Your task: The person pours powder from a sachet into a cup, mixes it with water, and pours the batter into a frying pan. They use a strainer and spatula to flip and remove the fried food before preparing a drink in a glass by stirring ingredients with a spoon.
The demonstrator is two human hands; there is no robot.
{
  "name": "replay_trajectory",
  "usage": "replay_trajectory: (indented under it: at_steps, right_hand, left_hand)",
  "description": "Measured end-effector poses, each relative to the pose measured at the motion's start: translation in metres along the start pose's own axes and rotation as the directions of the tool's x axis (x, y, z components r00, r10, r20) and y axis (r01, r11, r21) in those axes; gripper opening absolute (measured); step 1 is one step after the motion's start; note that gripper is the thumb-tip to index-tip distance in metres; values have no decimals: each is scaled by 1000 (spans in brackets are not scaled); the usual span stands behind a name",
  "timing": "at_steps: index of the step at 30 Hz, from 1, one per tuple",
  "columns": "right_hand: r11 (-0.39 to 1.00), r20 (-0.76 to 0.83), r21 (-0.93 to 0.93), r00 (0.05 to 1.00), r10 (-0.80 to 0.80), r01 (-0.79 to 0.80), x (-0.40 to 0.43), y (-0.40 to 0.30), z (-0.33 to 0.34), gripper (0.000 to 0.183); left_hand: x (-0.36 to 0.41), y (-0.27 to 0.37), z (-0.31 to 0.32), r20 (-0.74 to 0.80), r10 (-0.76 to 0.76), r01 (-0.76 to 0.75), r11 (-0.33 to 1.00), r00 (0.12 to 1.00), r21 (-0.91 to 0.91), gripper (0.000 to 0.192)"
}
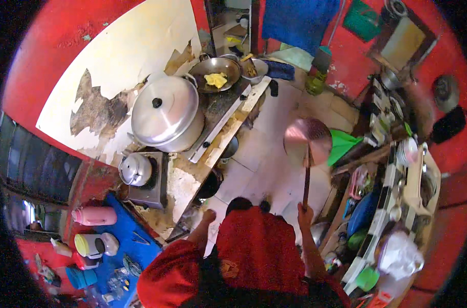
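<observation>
My right hand [305, 216] is closed around the dark handle of a wide round metal skimmer [308, 142], whose disc hangs over the tiled floor in front of a green object. My left hand [209, 218] is curled beside the edge of the worn counter, with nothing visible in it. Beyond it, a large lidded aluminium pot [166, 111] and a wok [233, 68] holding a yellow piece of something stand on a stove. A small lidded metal pot [136, 169] sits on a second stove [165, 183].
At the left, a blue-topped table [141, 238] holds a pink flask [98, 215] and containers. Along the right run shelves with stacked plates [406, 152], bowls and a plastic bag [401, 256]. Past the wok is a bowl [259, 69]; a yellowish container [315, 82] stands farther right.
</observation>
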State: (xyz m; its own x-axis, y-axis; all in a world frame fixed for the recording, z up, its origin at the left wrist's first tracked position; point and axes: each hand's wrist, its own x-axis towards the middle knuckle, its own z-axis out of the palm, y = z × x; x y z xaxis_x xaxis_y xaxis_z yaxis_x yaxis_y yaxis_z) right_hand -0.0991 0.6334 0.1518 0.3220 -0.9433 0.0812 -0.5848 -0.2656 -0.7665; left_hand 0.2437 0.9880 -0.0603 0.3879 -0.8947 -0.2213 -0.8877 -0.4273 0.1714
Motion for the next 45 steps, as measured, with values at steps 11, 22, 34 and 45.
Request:
replay_trajectory:
  at_steps: [11,22,34,45]
  right_hand:
    - [966,394,243,901,-185,92,408,-140,166,25]
    - [854,568,98,676,-470,511,636,-328,323,49]
    - [849,998,-68,-37,57,-524,703,-331,379,36]
    - [816,863,418,104,-494,400,714,-338,359,54]
  left_hand:
    - [74,88,-16,619,-457,727,621,639,-292,24]
    - [433,62,-133,157,-793,332,60,588,-941,35]
    - [483,274,-65,549,-834,419,-479,57,-771,34]
    - [600,393,-128,705,-684,121,-729,-186,-674,34]
